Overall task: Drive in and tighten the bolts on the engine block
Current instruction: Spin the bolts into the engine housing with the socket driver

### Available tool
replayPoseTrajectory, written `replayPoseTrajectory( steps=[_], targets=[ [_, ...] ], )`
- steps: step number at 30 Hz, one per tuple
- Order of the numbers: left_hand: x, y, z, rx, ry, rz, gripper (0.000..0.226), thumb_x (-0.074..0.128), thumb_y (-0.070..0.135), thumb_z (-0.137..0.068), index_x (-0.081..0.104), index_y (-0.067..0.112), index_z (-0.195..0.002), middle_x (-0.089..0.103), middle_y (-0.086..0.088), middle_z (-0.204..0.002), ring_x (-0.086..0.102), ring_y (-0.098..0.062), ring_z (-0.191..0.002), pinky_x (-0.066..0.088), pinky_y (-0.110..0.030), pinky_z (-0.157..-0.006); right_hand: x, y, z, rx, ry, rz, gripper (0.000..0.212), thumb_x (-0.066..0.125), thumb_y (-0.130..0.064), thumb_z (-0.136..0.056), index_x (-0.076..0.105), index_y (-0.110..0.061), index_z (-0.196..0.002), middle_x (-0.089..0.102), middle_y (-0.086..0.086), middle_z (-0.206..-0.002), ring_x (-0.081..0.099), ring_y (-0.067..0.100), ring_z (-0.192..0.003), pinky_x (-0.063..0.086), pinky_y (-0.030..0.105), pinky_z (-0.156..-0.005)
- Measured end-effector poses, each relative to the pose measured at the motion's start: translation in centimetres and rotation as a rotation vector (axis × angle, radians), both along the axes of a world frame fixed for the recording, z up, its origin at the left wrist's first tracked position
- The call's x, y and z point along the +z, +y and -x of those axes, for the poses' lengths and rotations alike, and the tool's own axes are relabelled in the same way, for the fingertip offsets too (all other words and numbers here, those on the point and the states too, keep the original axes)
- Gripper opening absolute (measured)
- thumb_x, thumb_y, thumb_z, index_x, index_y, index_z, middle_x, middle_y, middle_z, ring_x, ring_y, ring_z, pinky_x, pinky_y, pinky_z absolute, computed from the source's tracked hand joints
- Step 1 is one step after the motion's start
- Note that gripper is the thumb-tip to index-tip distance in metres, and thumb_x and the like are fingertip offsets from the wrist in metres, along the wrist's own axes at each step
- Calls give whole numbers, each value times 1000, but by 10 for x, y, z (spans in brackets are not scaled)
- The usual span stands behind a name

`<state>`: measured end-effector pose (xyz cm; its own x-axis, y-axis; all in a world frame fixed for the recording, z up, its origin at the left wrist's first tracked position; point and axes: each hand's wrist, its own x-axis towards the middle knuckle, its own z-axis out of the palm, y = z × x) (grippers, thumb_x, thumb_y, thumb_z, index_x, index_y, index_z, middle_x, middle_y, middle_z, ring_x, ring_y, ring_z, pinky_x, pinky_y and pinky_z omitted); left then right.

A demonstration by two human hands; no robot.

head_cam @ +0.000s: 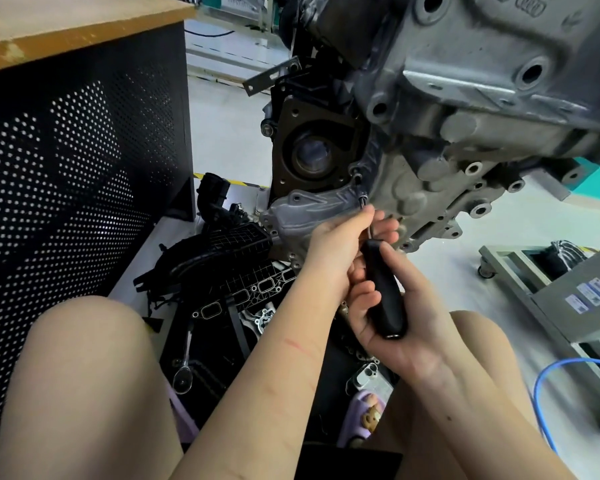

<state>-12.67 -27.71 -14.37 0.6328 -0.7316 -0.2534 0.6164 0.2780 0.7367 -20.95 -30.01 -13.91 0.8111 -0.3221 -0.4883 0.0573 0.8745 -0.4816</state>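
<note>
A workshop, probably for engine repair or training. A bare engine block [465,116] hangs above a pale painted floor [229,133]. Black engine parts [236,265] and a ratchet [184,365] lie below. A perforated metal bench [77,161] and a wheeled steel cart [541,282] stand nearby.

- An engine block [465,109] hangs at upper right, above the floor.
- Left of it stands a perforated cabinet [77,168] under a wooden top [66,26].
- Between them, on the floor, lie loose parts [243,271] and a ratchet [184,368].
- A metal cart [548,289] stands at right.
</note>
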Motion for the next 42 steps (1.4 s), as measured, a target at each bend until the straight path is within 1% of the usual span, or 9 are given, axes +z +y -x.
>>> replayPoseTrajectory(
  steps=[4,9,15,20,24,29,35,39,42],
  targets=[
    [-1,-2,1,34,-54,-38,17,57,21,-90,59,13,-76,65,6,-52,62,0,-47,33,-13,-35,0,-4,2,-13,26,-2,36,56,-34,-81,66,-3,-65,58,5,-58,51,6,-38,42,11,-35],
    [2,-3,0,-31,-74,13,21,48,22,-96,57,9,-83,67,2,-55,64,-8,-49,44,-22,-45,6,-10,3,43,54,-48,41,44,-33,-92,59,-6,-66,57,4,-54,46,5,-32,36,10,-31],
    [4,-2,0,60,-211,-148,24,55,25,-92,62,17,-71,66,0,-57,42,-5,-29,29,-13,-36,9,-6,4,83,94,99,36,63,-43,-74,62,-8,-65,55,1,-60,51,7,-41,40,12,-34],
    [5,-10,8,132,-190,-154,32,55,24,-92,58,15,-62,62,7,-48,50,-10,-43,31,-16,-40,8,-8,7,-14,56,59,27,57,-27,-76,67,-6,-62,56,2,-55,52,7,-38,41,11,-33],
    [6,-8,7,15,-101,-49,28,42,25,-98,58,10,-80,66,4,-53,60,-10,-46,36,-13,-36,15,-12,8,45,12,-15,24,63,-22,-65,66,-1,-56,58,2,-51,51,7,-34,40,12,-32],
    [8,-6,6,17,-59,-58,24,50,23,-94,59,10,-77,65,5,-50,57,-6,-41,42,-14,-38,14,-13,9,92,28,48,31,60,-36,-71,66,-6,-69,58,3,-59,52,8,-39,41,13,-32],
    [4,-12,6,62,-71,-97,24,56,21,-91,60,11,-70,61,4,-46,56,-6,-40,34,-12,-37,10,-14,13,82,60,123,19,58,-28,-69,62,-10,-76,55,-1,-58,50,6,-41,41,12,-36],
    [1,-15,3,81,-39,-73,31,60,25,-89,63,11,-60,60,3,-45,55,-13,-45,41,-25,-59,11,-15,12,91,27,5,25,53,-30,-75,63,-8,-82,60,1,-58,51,10,-39,39,14,-35],
    [4,-15,-4,87,-36,-99,30,52,28,-93,56,10,-70,61,2,-45,58,-9,-38,42,-23,-47,11,-16,13,77,4,-30,25,54,-26,-73,60,-5,-84,58,2,-56,44,9,-34,31,12,-31]
  ],
)
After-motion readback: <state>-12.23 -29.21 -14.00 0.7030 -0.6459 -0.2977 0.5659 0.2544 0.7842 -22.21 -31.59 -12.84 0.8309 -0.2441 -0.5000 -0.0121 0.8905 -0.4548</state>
